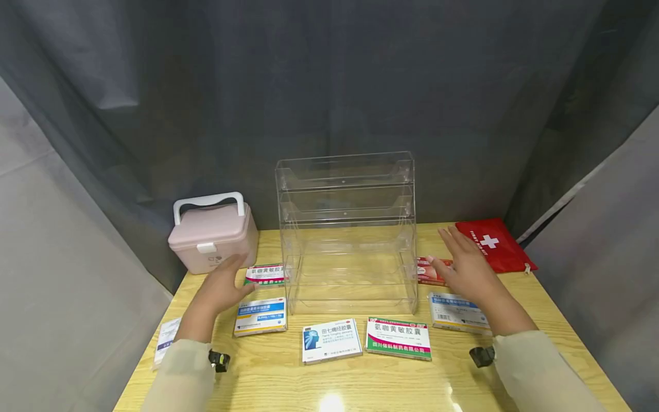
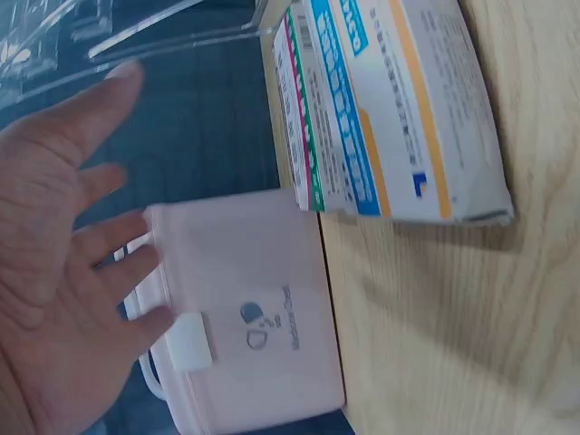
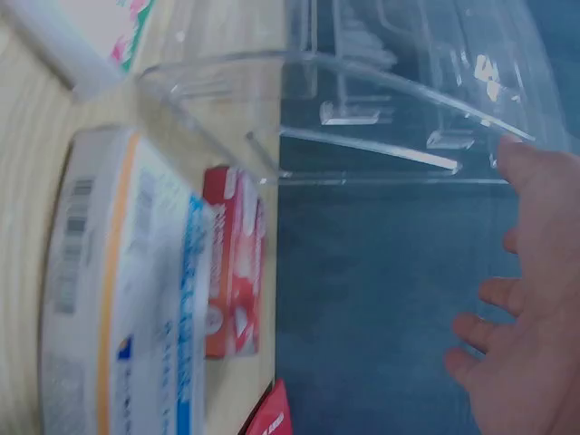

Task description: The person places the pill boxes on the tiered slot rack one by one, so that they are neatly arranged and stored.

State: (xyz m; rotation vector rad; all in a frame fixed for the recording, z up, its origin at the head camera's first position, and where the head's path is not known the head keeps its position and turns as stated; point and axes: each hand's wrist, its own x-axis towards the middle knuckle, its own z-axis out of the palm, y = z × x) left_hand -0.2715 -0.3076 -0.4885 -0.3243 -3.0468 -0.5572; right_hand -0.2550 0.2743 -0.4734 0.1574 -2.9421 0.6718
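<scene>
A clear acrylic display rack with stepped tiers stands mid-table. My left hand is held above the table left of the rack, fingers spread and holding nothing. Near it are a blue-and-white medicine box, a green-and-magenta medicine box partly behind the rack, and a pink medicine chest. On the rack's right, my right hand hovers with its fingers extended, also holding nothing. Around it lie a red medicine box, another blue-and-white box and a red first aid pouch.
In front of the rack lie a white medicine box with a blue head picture and a green-and-white medicine box. A white packet is partly hidden by the left forearm. Dark curtain hangs behind the wooden table.
</scene>
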